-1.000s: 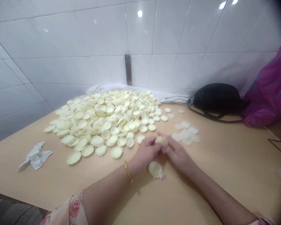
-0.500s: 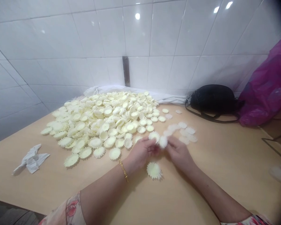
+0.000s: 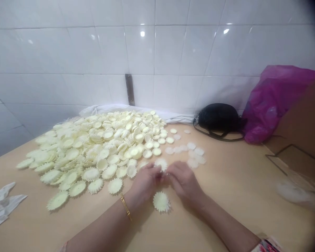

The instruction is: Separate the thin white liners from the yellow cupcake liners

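Near the right edge of the pile (image 3: 94, 145), your left hand (image 3: 146, 179) pinches a scalloped disc (image 3: 161, 164), projecting beyond the grip. Your right hand (image 3: 186, 181) curls beside it; its grip cannot be told.

My only view sits on the wearer's head, looking forward and down over the tabletop (image 3: 238, 182) at close range, wide enough to take in the tiled wall (image 3: 170, 49) behind.
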`<state>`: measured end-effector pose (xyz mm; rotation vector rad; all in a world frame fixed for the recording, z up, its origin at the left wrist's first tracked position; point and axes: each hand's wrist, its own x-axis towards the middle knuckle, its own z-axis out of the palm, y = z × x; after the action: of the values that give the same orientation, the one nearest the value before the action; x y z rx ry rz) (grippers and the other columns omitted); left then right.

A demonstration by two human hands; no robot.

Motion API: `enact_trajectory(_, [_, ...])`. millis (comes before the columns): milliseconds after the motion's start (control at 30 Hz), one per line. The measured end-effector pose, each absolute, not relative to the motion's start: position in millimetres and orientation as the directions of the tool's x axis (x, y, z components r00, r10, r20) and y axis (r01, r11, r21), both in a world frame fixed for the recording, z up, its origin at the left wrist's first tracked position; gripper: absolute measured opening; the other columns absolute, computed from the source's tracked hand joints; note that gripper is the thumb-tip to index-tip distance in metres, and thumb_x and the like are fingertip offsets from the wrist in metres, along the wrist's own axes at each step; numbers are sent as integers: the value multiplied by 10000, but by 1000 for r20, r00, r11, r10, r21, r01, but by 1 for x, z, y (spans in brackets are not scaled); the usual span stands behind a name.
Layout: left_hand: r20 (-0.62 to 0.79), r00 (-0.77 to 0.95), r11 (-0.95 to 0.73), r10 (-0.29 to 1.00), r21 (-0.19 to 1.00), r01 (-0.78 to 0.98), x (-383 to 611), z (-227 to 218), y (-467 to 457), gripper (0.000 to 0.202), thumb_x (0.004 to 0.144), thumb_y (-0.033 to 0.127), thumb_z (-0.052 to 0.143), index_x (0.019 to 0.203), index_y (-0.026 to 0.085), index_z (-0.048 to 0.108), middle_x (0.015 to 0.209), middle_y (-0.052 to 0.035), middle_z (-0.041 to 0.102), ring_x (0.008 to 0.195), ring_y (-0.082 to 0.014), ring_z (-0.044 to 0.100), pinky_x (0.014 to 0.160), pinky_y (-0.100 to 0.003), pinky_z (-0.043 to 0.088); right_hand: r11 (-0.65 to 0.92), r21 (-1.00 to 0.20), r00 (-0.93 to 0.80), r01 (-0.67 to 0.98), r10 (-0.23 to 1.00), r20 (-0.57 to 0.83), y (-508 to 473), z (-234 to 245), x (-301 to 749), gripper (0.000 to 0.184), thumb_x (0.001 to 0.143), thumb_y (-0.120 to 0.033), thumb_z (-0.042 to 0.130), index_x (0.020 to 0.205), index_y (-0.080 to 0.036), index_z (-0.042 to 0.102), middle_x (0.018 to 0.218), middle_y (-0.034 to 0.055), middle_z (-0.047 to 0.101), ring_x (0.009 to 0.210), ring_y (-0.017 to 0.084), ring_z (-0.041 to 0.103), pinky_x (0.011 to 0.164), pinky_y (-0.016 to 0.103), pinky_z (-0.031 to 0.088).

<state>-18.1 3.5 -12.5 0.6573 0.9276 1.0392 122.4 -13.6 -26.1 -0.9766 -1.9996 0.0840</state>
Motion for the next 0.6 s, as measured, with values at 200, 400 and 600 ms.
enact_trajectory(200, [-257, -6, 228, 966, 868, -442, -29, -9, 17, 123, 726, 65, 574, 718, 137, 475, 621, -44, 593, 543, -97, 560, 562, -213, 468, 470, -761, -46, 447, 862, 505, -8, -20, 125, 202, 842, -266, 437, 659, -195, 484, 645, -4, 504, 628, 134, 474, 596, 256, 377])
enact_trajectory(400, [-227, 212, 295, 951, 875, -385, -29, -6, 9, 287, 683, 124, 614, 958, 148, 533, 568, -8, 579, 502, -93, 531, 508, -193, 413, 230, -967, 101, 106, 965, 241, 9, -25, 141, 352, 754, -492, 529, 588, -190, 458, 529, -44, 391, 511, 107, 367, 495, 240, 315])
enact_trajectory(600, [-372, 311, 482, 874, 735, -476, -27, -6, 10, 52, 682, 135, 566, 695, 126, 516, 640, -48, 586, 514, -96, 547, 453, -178, 402, 119, -990, 111, -70, 988, 111, 7, -23, 141, 380, 643, -531, 641, 585, -179, 508, 527, -35, 462, 503, 101, 400, 511, 243, 356])
